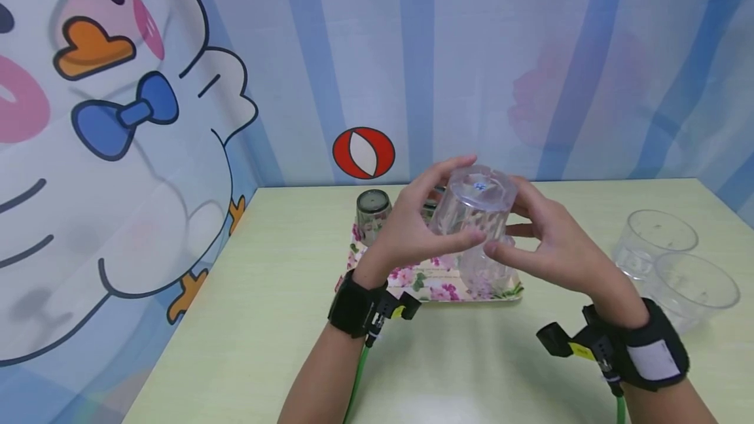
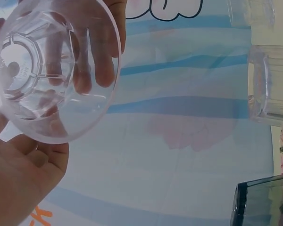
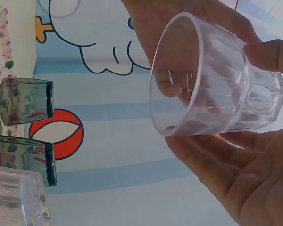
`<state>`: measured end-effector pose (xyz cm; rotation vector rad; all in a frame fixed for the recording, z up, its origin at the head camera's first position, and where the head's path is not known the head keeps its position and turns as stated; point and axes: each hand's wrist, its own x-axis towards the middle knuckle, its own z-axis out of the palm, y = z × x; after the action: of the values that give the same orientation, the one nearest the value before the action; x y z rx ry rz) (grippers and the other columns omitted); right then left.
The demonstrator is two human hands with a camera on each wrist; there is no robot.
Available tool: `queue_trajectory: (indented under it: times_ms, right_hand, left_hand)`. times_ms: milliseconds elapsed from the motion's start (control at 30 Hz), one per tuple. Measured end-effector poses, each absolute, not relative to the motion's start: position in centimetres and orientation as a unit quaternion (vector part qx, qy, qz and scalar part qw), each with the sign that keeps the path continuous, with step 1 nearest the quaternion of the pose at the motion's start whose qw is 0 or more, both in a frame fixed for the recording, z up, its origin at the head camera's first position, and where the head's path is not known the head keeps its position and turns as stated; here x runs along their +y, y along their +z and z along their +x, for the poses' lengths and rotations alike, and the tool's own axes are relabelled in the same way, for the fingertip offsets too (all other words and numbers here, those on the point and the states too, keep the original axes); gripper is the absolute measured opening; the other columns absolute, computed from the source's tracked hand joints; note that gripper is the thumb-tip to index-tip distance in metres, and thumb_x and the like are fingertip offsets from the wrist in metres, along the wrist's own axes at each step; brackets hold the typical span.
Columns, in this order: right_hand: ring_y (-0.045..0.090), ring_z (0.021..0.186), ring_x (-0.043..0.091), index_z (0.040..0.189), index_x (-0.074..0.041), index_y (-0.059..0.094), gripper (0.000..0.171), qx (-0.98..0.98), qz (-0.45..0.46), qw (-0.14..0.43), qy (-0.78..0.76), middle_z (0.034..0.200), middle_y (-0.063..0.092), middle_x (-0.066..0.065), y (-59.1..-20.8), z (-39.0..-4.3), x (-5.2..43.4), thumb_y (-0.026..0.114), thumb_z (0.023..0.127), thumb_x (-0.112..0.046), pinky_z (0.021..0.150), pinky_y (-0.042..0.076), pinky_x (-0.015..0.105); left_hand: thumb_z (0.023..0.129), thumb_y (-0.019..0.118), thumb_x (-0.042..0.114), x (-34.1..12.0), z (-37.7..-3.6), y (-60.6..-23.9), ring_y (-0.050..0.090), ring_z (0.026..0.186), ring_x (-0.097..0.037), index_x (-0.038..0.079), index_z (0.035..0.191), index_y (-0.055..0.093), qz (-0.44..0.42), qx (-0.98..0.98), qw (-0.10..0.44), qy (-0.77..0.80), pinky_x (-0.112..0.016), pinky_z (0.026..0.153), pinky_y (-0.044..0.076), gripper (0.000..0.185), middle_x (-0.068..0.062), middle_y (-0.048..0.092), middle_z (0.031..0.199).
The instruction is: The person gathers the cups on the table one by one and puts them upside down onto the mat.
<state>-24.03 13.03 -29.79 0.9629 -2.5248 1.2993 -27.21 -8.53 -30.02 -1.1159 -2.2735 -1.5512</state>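
Two hands on one clear cup (image 1: 474,205), held upside down above the tray (image 1: 432,286). Left hand (image 1: 412,228) curls fingers and thumb round its side; right hand (image 1: 544,237) grips the other side, thumb on the wall. Best lower it straight, rim level, beside the clear cup (image 1: 485,273) already inverted on the tray, clear of the dark glass (image 1: 372,211). Two more cups (image 1: 674,264) stand upright on the right. Small blue mark on the cup's base, unreadable. No other writing.
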Motion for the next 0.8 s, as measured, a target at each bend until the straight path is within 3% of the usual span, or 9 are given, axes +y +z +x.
queue_trajectory:
  times_ms: [167,400,500,600,733,800]
  right_hand:
    - [0.056,0.124,0.030,0.149,-0.027,0.028,0.076,-0.846,0.326,0.082,0.415,0.139,0.052,0.008,-29.59,-23.89,13.01,0.068,0.086,-0.012,0.090,0.056,0.048]
    - [0.055,0.124,0.032,0.150,-0.025,0.027,0.070,-0.853,0.329,0.088,0.395,0.141,0.050,0.010,-29.32,-23.70,12.96,0.064,0.090,-0.016,0.089,0.056,0.049]
    - [0.057,0.121,0.027,0.148,-0.023,0.033,0.066,-0.852,0.323,0.111,0.397,0.138,0.052,0.009,-29.32,-23.56,12.91,0.064,0.091,-0.015,0.088,0.057,0.046]
    - [0.057,0.118,0.010,0.145,-0.020,0.040,0.063,-0.847,0.318,0.145,0.400,0.133,0.056,0.007,-29.38,-23.48,12.81,0.066,0.088,-0.012,0.086,0.058,0.041]
    - [0.051,0.112,-0.011,0.141,-0.017,0.046,0.062,-0.842,0.311,0.178,0.403,0.128,0.060,0.007,-29.44,-23.48,12.74,0.070,0.084,-0.010,0.084,0.058,0.020]
    - [0.050,0.111,-0.014,0.140,-0.016,0.048,0.061,-0.840,0.310,0.187,0.405,0.126,0.061,0.007,-29.48,-23.47,12.70,0.071,0.083,-0.010,0.083,0.054,0.011]
  left_hand:
    - [0.075,0.078,0.020,-8.67,-27.28,-30.01,0.051,0.114,-0.010,0.025,0.143,0.041,-0.375,-0.769,0.094,-0.509,-0.029,0.093,0.052,0.077,-0.002,0.056,0.134]
    - [0.073,0.079,0.019,-8.79,-27.33,-30.15,0.052,0.116,-0.010,0.021,0.141,0.042,-0.373,-0.772,0.093,-0.506,-0.029,0.096,0.052,0.077,-0.004,0.057,0.130]
    - [0.073,0.080,0.019,-8.74,-27.26,-30.12,0.052,0.117,-0.012,0.021,0.141,0.042,-0.370,-0.772,0.083,-0.510,-0.029,0.095,0.052,0.077,-0.004,0.057,0.130]
    - [0.074,0.080,0.019,-8.69,-27.17,-30.07,0.052,0.118,-0.013,0.023,0.141,0.042,-0.363,-0.775,0.072,-0.513,-0.029,0.093,0.053,0.077,-0.004,0.057,0.130]
    - [0.073,0.080,0.019,-8.69,-27.08,-29.97,0.053,0.118,-0.015,0.024,0.142,0.040,-0.356,-0.782,0.066,-0.508,-0.030,0.093,0.053,0.079,-0.004,0.057,0.132]
    - [0.073,0.081,0.019,-8.78,-27.07,-29.88,0.054,0.118,-0.016,0.025,0.143,0.039,-0.358,-0.785,0.063,-0.502,-0.030,0.093,0.053,0.081,-0.004,0.057,0.133]
